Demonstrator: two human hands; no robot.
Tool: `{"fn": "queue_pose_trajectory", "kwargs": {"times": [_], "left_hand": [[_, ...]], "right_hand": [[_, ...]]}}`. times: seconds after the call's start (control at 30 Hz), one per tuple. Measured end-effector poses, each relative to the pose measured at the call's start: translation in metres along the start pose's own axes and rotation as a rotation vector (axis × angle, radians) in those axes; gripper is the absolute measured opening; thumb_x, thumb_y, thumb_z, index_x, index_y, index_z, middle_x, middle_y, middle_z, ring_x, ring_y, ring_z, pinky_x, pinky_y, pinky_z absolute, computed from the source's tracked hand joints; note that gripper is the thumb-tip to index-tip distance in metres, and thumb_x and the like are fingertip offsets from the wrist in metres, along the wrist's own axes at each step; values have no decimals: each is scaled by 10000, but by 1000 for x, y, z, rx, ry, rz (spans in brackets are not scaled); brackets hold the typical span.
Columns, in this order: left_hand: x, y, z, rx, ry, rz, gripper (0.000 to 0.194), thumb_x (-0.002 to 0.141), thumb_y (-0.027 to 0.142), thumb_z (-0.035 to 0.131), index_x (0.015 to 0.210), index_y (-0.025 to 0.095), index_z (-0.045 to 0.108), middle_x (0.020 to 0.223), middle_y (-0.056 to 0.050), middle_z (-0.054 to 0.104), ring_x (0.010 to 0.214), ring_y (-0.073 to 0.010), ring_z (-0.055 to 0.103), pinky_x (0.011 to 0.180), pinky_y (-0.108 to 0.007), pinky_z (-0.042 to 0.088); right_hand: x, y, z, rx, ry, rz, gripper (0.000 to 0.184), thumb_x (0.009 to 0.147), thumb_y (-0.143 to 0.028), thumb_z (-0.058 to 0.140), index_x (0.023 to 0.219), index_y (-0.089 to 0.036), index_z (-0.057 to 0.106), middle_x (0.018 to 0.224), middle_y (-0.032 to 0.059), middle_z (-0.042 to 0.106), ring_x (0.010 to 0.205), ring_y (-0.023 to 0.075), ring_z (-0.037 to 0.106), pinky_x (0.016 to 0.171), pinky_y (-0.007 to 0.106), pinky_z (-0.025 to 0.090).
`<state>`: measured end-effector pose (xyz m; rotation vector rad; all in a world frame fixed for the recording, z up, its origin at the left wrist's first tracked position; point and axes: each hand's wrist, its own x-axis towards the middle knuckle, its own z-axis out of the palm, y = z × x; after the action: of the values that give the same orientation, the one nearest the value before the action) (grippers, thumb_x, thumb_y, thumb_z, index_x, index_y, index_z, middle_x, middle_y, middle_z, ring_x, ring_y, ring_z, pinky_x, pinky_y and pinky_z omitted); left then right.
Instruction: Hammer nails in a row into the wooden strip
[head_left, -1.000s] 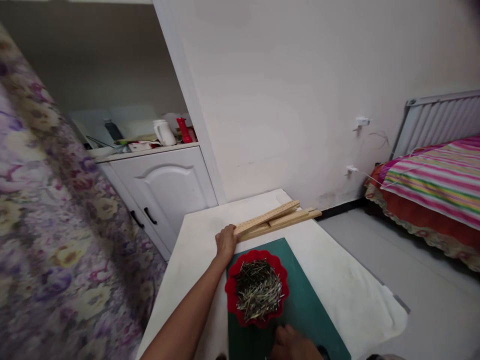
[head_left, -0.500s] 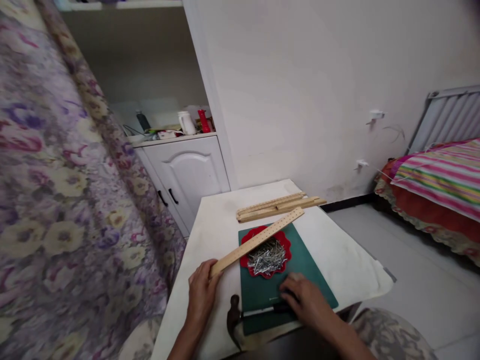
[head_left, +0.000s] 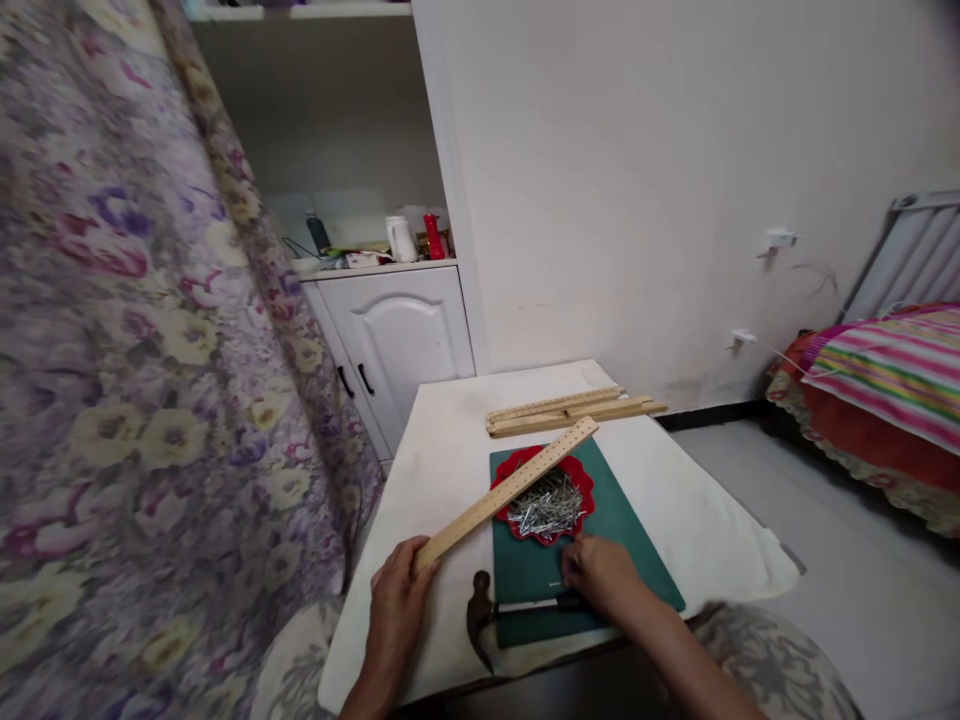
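In the head view, the left hand (head_left: 397, 602) grips the near end of 1 wooden strip (head_left: 506, 492) dotted with small holes; the strip slants up and away, passing over the left part of a red scalloped bowl (head_left: 587, 484). The bowl is full of nails (head_left: 546, 504) and sits on a green mat (head_left: 630, 540) on the white-covered desk (head_left: 697, 520). The right hand (head_left: 598, 572) is curled narrow at the bowl's near edge, above the mat; whether its fingers hold anything, I cannot tell. A hammer (head_left: 481, 612) lies just nearer the person, its head on the desk, left of the mat, and its handle across the mat's near part, the grip end reaching below the right hand. More wooden strips (head_left: 574, 412) lie together beyond the mat, towards the wall (head_left: 637, 180). Behind, on the left, 1 white jug (head_left: 401, 240) and 1 red object (head_left: 433, 238) stand on a cabinet (head_left: 412, 350), beside a floral curtain (head_left: 180, 380). A bed (head_left: 900, 400) with a striped cover is at the right.
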<state>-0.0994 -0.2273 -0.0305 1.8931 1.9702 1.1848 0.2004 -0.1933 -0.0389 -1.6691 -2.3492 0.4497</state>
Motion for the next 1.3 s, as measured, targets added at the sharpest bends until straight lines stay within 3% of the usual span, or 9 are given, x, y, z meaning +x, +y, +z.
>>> {"fn": "queue_pose_trajectory", "kwargs": {"times": [0.2, 0.4, 0.7, 0.8, 0.93, 1.0, 1.13, 1.23, 1.3], "left_hand": [[-2, -3, -5, -3, 23, -43, 332, 789, 471, 504, 984, 220, 599, 926, -33, 682, 797, -220, 618, 728, -324, 490], [-2, -1, -7, -14, 18, -48, 310, 787, 463, 511, 968, 226, 598, 901, -30, 684, 799, -221, 618, 751, -329, 488], [-9, -9, -10, -18, 24, -61, 324, 776, 469, 512, 964, 223, 608, 926, -41, 689, 827, -229, 621, 775, -346, 487], [-10, -13, -12, -5, 22, -66, 328, 765, 476, 519, 956, 226, 615, 939, -47, 693, 840, -236, 621, 775, -353, 489], [-10, -10, -8, -2, -12, -48, 323, 771, 461, 516, 968, 227, 621, 959, -55, 690, 891, -250, 617, 831, -394, 473], [-11, -5, -2, -15, -26, -24, 308, 774, 447, 516, 963, 228, 623, 975, -58, 685, 921, -256, 613, 869, -418, 457], [-13, 3, 9, -35, -39, 9, 272, 782, 414, 520, 953, 231, 625, 979, -57, 684, 962, -256, 609, 904, -426, 442], [-14, 1, 10, -47, -46, -15, 269, 792, 404, 513, 967, 227, 617, 987, -52, 684, 947, -242, 616, 872, -397, 466], [-13, -4, 7, -40, -41, -36, 280, 797, 416, 508, 979, 229, 611, 985, -47, 685, 918, -235, 622, 854, -387, 475]], "right_hand": [[-8, 0, 4, -69, 61, -58, 185, 804, -103, 503, 761, -173, 668, 860, 112, 722, 703, 218, 680, 553, 251, 358], [-22, 4, -8, 6, 211, -118, 140, 882, -163, 451, 847, -198, 582, 868, 53, 663, 710, 171, 652, 611, 238, 413], [11, -1, -20, 144, 444, -93, 241, 947, -199, 330, 990, -187, 568, 954, 86, 594, 792, 194, 629, 687, 283, 461], [-9, -2, -20, 190, 428, -135, 222, 938, -200, 369, 934, -205, 590, 890, 52, 618, 791, 172, 634, 692, 251, 465], [-41, 3, -13, 288, 178, -251, 130, 886, -255, 509, 827, -235, 623, 809, 3, 649, 730, 162, 640, 667, 240, 464], [-46, 11, -7, 307, 207, -158, 177, 900, -249, 465, 849, -224, 633, 826, 27, 667, 741, 182, 649, 678, 264, 475], [-34, 26, 4, 411, 424, -37, 262, 898, -231, 426, 1112, -181, 569, 919, 79, 693, 842, 213, 660, 779, 306, 497], [-18, 23, 9, 431, 353, -73, 410, 863, -208, 477, 1273, -195, 501, 856, 46, 723, 740, 205, 678, 727, 304, 520], [-8, 16, 12, 414, 348, -82, 306, 841, -202, 519, 1129, -203, 620, 915, 61, 739, 802, 218, 686, 769, 306, 513]]}}
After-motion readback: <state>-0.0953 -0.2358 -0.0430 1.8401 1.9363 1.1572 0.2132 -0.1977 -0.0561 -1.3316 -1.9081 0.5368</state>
